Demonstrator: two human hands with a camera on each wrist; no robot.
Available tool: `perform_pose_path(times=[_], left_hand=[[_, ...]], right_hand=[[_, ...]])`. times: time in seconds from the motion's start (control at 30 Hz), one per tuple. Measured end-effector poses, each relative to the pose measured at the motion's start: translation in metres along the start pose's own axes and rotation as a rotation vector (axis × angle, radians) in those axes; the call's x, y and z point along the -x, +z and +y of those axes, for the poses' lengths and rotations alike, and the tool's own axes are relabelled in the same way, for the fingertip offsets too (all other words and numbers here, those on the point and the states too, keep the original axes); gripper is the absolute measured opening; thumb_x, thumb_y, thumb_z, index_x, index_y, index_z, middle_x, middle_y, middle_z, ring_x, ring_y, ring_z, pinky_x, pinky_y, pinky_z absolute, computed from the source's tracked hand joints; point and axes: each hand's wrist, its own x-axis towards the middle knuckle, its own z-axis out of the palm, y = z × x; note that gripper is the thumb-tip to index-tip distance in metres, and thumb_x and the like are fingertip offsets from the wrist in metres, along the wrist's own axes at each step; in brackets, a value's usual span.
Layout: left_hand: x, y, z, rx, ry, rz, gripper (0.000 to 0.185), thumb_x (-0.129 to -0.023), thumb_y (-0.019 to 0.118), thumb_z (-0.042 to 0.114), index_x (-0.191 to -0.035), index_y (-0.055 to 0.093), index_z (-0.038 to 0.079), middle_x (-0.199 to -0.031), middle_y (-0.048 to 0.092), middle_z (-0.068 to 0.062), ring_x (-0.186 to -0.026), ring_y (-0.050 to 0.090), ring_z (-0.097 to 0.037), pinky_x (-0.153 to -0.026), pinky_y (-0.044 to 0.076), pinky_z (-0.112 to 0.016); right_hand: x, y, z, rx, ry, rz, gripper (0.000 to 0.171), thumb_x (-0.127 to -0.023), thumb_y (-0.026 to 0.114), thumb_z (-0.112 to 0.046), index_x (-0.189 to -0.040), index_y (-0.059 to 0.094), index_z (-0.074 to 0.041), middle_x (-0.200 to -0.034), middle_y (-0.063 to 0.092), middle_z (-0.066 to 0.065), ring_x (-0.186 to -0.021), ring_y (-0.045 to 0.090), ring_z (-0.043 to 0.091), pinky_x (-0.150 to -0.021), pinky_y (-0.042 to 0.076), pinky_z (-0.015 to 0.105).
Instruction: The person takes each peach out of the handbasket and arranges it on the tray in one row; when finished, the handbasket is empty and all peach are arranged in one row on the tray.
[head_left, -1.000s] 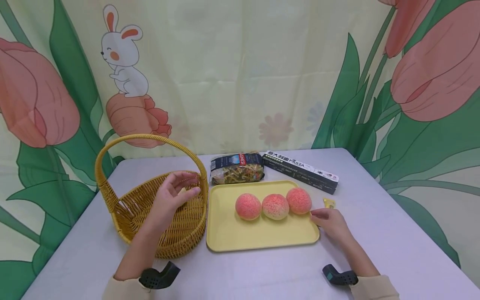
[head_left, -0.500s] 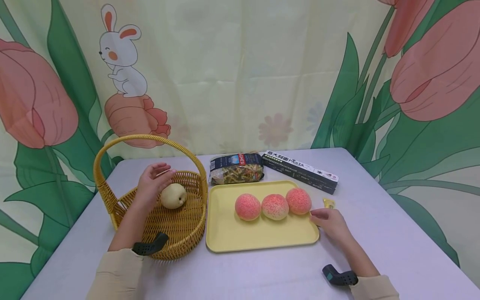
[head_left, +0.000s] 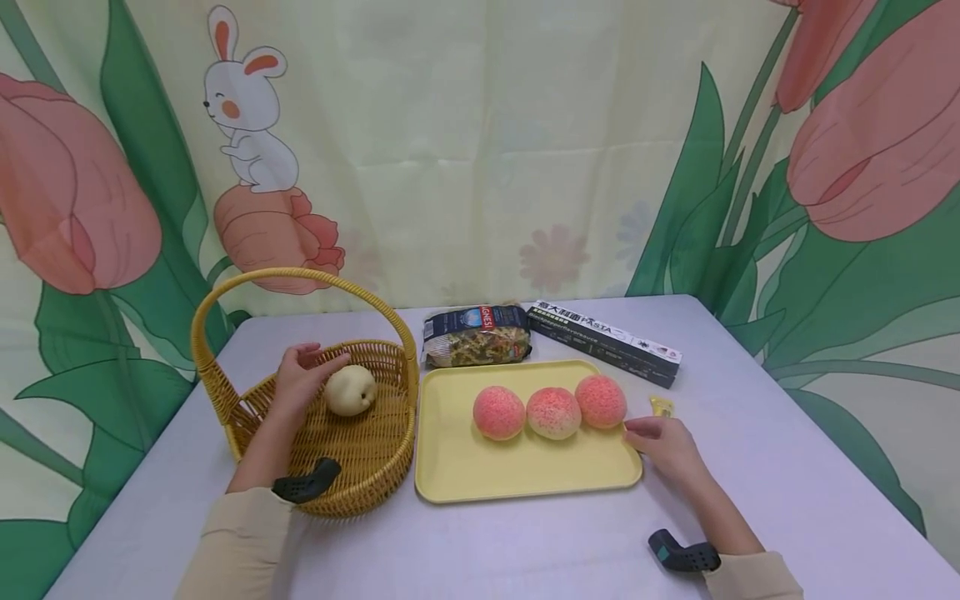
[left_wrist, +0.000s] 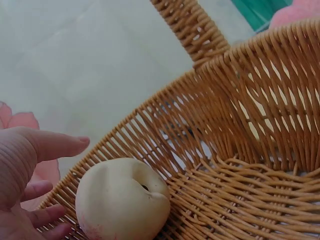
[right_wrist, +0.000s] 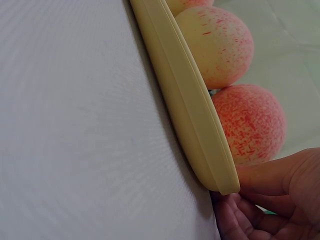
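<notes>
A pale peach (head_left: 349,390) (left_wrist: 120,200) lies inside the wicker basket (head_left: 352,475) (left_wrist: 240,150) on the left of the table. My left hand (head_left: 302,377) (left_wrist: 25,190) is in the basket just left of that peach. Its fingers are relaxed, and the thumb reaches over the peach without closing on it. Three pink peaches (head_left: 553,412) (right_wrist: 250,125) sit in a row on the yellow tray (head_left: 525,475) (right_wrist: 185,105). My right hand (head_left: 660,440) (right_wrist: 270,200) holds the tray's right edge, thumb by the rim and fingers curled under it.
Behind the tray lie a bag of pasta (head_left: 476,335) and a long black box (head_left: 603,340). A small yellow packet (head_left: 660,406) sits just right of the tray. The basket's tall handle (head_left: 300,279) arches over my left hand. A flower-print curtain hangs behind the table.
My left hand moved left and back inside the basket, uncovering the pale peach, then sank closer beside it. The right hand stayed at the tray's edge.
</notes>
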Motion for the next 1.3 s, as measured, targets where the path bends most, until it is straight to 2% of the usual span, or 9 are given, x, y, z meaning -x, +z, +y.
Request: perform_pose_path(times=[0.1, 0.2, 0.37, 0.5, 0.57, 0.77, 1.03, 1.17, 1.3], left_hand=[[0.010, 0.002, 0.007, -0.062, -0.044, -0.058, 0.104, -0.067, 0.074, 0.055, -0.139, 0.022, 0.000, -0.138, 0.026, -0.024, -0.123, 0.029, -0.039, -0.094, 0.035, -0.051], [0.016, 0.003, 0.012, -0.099, -0.073, -0.114, 0.108, -0.068, 0.074, 0.053, -0.140, 0.017, -0.003, -0.140, 0.021, -0.027, -0.126, 0.024, -0.042, -0.096, 0.032, -0.053], [0.037, 0.002, 0.038, -0.165, -0.145, -0.227, 0.098, -0.080, 0.068, 0.042, -0.141, 0.011, -0.008, -0.142, 0.014, -0.031, -0.127, 0.023, -0.043, -0.098, 0.030, -0.053], [0.041, 0.002, 0.044, -0.184, -0.183, -0.268, 0.093, -0.084, 0.064, 0.038, -0.142, 0.008, -0.008, -0.143, 0.013, -0.032, -0.124, 0.029, -0.041, -0.092, 0.037, -0.049], [0.040, 0.002, 0.043, -0.196, -0.181, -0.281, 0.092, -0.084, 0.064, 0.038, -0.142, 0.009, -0.009, -0.141, 0.016, -0.032, -0.122, 0.031, -0.041, -0.090, 0.039, -0.049], [0.038, 0.004, 0.038, -0.235, -0.157, -0.294, 0.077, -0.084, 0.065, 0.035, -0.134, 0.028, -0.011, -0.126, 0.038, -0.029, -0.111, 0.043, -0.039, -0.081, 0.044, -0.048], [0.039, 0.009, 0.035, -0.258, -0.130, -0.286, 0.078, -0.083, 0.066, 0.035, -0.133, 0.026, -0.011, -0.125, 0.036, -0.029, -0.108, 0.044, -0.040, -0.073, 0.046, -0.043], [0.041, 0.010, 0.034, -0.281, -0.098, -0.254, 0.080, -0.080, 0.069, 0.035, -0.130, 0.026, -0.010, -0.122, 0.036, -0.029, -0.102, 0.045, -0.036, -0.065, 0.044, -0.037], [0.041, 0.011, 0.036, -0.324, -0.041, -0.164, 0.081, -0.076, 0.073, 0.036, -0.128, 0.031, -0.009, -0.120, 0.039, -0.027, -0.099, 0.047, -0.036, -0.069, 0.047, -0.039]], right_hand=[[0.000, 0.000, 0.001, -0.003, 0.005, -0.002, 0.033, -0.089, 0.058, -0.014, -0.111, 0.058, 0.011, -0.109, 0.059, 0.025, -0.102, 0.053, 0.039, -0.082, 0.047, 0.045], [0.000, -0.001, 0.001, -0.005, -0.005, -0.002, 0.033, -0.089, 0.059, -0.014, -0.110, 0.058, 0.011, -0.109, 0.059, 0.026, -0.102, 0.053, 0.040, -0.082, 0.047, 0.045], [0.000, -0.002, 0.000, -0.006, -0.012, -0.002, 0.034, -0.089, 0.059, -0.014, -0.110, 0.058, 0.012, -0.108, 0.059, 0.026, -0.102, 0.053, 0.040, -0.082, 0.047, 0.045], [-0.001, -0.002, 0.000, -0.006, -0.010, -0.001, 0.034, -0.089, 0.059, -0.014, -0.111, 0.057, 0.012, -0.108, 0.059, 0.026, -0.102, 0.053, 0.040, -0.082, 0.047, 0.045], [-0.001, -0.001, 0.000, -0.006, -0.010, -0.001, 0.034, -0.089, 0.059, -0.015, -0.111, 0.057, 0.012, -0.108, 0.059, 0.026, -0.102, 0.053, 0.040, -0.082, 0.048, 0.045], [-0.001, -0.001, -0.001, -0.014, -0.004, -0.003, 0.033, -0.089, 0.059, -0.014, -0.110, 0.058, 0.011, -0.108, 0.060, 0.025, -0.101, 0.054, 0.039, -0.081, 0.048, 0.044], [-0.002, 0.000, 0.001, -0.015, 0.001, 0.003, 0.033, -0.089, 0.058, -0.014, -0.110, 0.058, 0.011, -0.109, 0.059, 0.025, -0.102, 0.054, 0.039, -0.082, 0.048, 0.044], [-0.002, 0.000, 0.002, -0.015, -0.007, 0.002, 0.032, -0.088, 0.059, -0.013, -0.110, 0.059, 0.010, -0.108, 0.059, 0.025, -0.103, 0.053, 0.039, -0.082, 0.047, 0.045], [-0.002, 0.000, 0.002, -0.005, -0.015, 0.003, 0.032, -0.088, 0.060, -0.014, -0.109, 0.059, 0.011, -0.108, 0.060, 0.025, -0.101, 0.054, 0.039, -0.081, 0.048, 0.044]])
